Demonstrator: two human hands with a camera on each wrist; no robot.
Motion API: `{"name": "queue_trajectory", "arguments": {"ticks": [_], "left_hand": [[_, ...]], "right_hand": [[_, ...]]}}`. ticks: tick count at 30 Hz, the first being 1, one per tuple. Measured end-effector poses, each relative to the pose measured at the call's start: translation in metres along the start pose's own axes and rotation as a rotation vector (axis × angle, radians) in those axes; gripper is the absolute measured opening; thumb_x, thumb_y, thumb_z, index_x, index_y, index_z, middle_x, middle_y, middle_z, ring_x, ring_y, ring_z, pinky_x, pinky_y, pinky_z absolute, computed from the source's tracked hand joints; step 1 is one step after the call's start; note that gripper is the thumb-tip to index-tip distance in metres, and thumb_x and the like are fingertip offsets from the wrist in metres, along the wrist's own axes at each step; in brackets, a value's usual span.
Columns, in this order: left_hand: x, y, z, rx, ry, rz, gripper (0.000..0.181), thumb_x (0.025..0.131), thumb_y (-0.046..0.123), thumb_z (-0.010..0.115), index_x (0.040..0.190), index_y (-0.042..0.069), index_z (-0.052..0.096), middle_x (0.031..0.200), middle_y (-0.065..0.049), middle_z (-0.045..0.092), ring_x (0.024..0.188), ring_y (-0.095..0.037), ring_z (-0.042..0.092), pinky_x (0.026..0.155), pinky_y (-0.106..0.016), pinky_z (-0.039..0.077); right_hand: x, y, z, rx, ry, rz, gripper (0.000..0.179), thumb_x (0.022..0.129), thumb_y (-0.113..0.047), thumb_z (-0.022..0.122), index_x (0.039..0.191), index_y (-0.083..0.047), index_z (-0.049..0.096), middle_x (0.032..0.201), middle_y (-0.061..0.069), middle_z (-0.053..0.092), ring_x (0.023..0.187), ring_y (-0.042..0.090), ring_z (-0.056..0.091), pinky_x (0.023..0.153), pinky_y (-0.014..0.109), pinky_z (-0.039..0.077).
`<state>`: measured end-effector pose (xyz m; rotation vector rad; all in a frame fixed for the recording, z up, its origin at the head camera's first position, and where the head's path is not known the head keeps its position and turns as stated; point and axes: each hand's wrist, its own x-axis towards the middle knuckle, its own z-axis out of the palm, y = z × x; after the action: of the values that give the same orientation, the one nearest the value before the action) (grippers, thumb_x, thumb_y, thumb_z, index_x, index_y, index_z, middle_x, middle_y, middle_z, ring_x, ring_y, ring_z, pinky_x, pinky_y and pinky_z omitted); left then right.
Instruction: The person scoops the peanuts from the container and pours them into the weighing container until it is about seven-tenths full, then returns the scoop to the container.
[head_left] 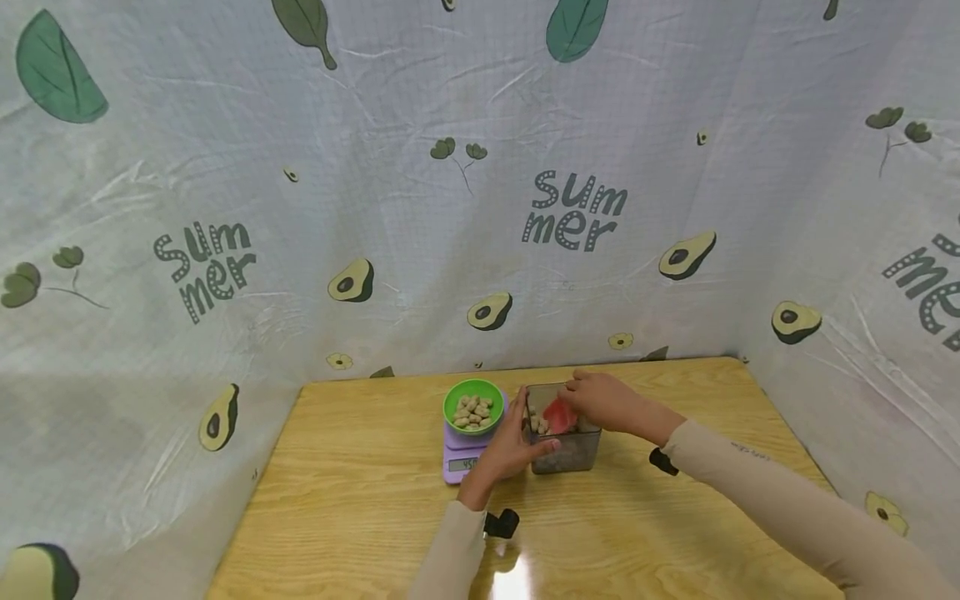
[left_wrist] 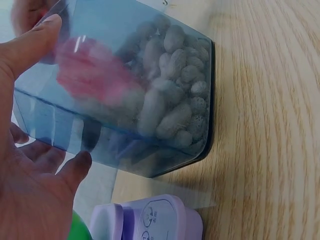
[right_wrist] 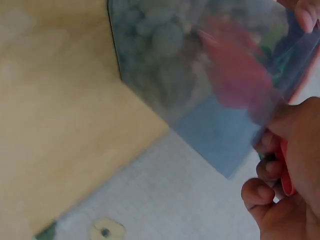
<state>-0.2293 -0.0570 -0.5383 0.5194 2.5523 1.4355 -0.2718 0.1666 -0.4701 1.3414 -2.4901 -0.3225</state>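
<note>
A clear, smoky plastic container (head_left: 564,457) stands on the table with unshelled peanuts (left_wrist: 176,102) inside. My right hand (head_left: 603,400) reaches over its right rim and grips the handle of a red scoop (head_left: 558,416); the scoop's head is down among the peanuts. At the container's near left corner, my left hand (head_left: 510,446) is spread, thumb along the front wall and fingers along the left wall. In the right wrist view, the right fingers curl round the red handle (right_wrist: 287,170). Just left of the container, a green bowl (head_left: 474,384) of peanuts sits on a purple kitchen scale (head_left: 454,476).
The wooden table (head_left: 360,500) reaches a hanging cloth (head_left: 420,217) printed with avocados and leaves at the back and both sides. The left hand partly covers the scale's display (head_left: 462,464).
</note>
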Motion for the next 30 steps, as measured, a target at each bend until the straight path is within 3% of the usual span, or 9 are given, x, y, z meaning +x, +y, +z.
{"name": "queue_trajectory", "arguments": {"ticks": [4, 9, 13, 17, 20, 25, 30], "left_hand": [[0.000, -0.001, 0.000, 0.016, 0.004, -0.011, 0.115, 0.081, 0.060, 0.071, 0.160, 0.020, -0.002, 0.166, -0.014, 0.010, 0.150, -0.036, 0.021, 0.116, -0.055, 0.031], [0.000, -0.002, -0.001, 0.008, 0.016, -0.003, 0.113, 0.082, 0.055, 0.073, 0.160, 0.019, -0.001, 0.165, -0.015, 0.011, 0.150, -0.037, 0.022, 0.115, -0.056, 0.032], [0.001, -0.001, -0.001, 0.010, -0.004, 0.002, 0.113, 0.083, 0.055, 0.073, 0.160, 0.019, -0.002, 0.165, -0.016, 0.010, 0.149, -0.037, 0.024, 0.115, -0.054, 0.033], [0.001, -0.001, -0.001, 0.006, -0.009, 0.013, 0.113, 0.083, 0.053, 0.073, 0.160, 0.019, -0.003, 0.166, -0.016, 0.008, 0.149, -0.036, 0.025, 0.114, -0.051, 0.036], [0.001, -0.001, 0.000, -0.003, -0.012, 0.012, 0.112, 0.083, 0.053, 0.073, 0.160, 0.022, -0.003, 0.166, -0.014, 0.008, 0.148, -0.035, 0.027, 0.114, -0.049, 0.037], [0.000, 0.001, -0.001, 0.019, -0.005, 0.004, 0.113, 0.083, 0.055, 0.073, 0.160, 0.023, -0.003, 0.166, -0.015, 0.010, 0.146, -0.037, 0.031, 0.113, -0.052, 0.037], [-0.001, 0.001, -0.002, 0.018, 0.011, -0.009, 0.113, 0.082, 0.054, 0.074, 0.160, 0.023, -0.001, 0.165, -0.015, 0.011, 0.147, -0.037, 0.030, 0.114, -0.053, 0.035]], "right_hand": [[-0.005, -0.001, 0.007, 0.145, -0.001, 0.021, 0.020, 0.082, -0.016, 0.080, 0.097, -0.016, 0.066, 0.087, -0.002, 0.067, 0.079, 0.017, 0.057, 0.065, 0.032, 0.053], [-0.004, -0.002, 0.013, 0.219, 0.032, 0.057, 0.014, 0.085, -0.016, 0.077, 0.093, -0.016, 0.066, 0.086, -0.003, 0.066, 0.078, 0.017, 0.057, 0.069, 0.035, 0.052], [-0.003, -0.003, 0.013, 0.195, 0.027, 0.072, 0.016, 0.082, -0.019, 0.079, 0.093, -0.016, 0.067, 0.087, -0.003, 0.068, 0.078, 0.019, 0.058, 0.070, 0.037, 0.052], [0.002, -0.004, 0.013, 0.126, 0.036, -0.002, 0.017, 0.083, -0.021, 0.079, 0.093, -0.015, 0.067, 0.085, -0.001, 0.069, 0.078, 0.020, 0.058, 0.070, 0.038, 0.051], [0.003, -0.002, 0.012, 0.203, 0.028, -0.009, 0.013, 0.083, -0.015, 0.078, 0.088, -0.015, 0.066, 0.080, -0.002, 0.067, 0.073, 0.018, 0.056, 0.068, 0.036, 0.049], [-0.003, 0.002, 0.012, 0.376, 0.032, 0.080, 0.006, 0.089, -0.015, 0.071, 0.086, -0.017, 0.067, 0.078, -0.006, 0.064, 0.068, 0.013, 0.048, 0.066, 0.032, 0.042], [-0.008, 0.002, 0.017, 0.381, 0.111, 0.087, 0.004, 0.093, -0.018, 0.067, 0.095, -0.015, 0.069, 0.084, -0.004, 0.066, 0.071, 0.013, 0.050, 0.067, 0.032, 0.041]]}}
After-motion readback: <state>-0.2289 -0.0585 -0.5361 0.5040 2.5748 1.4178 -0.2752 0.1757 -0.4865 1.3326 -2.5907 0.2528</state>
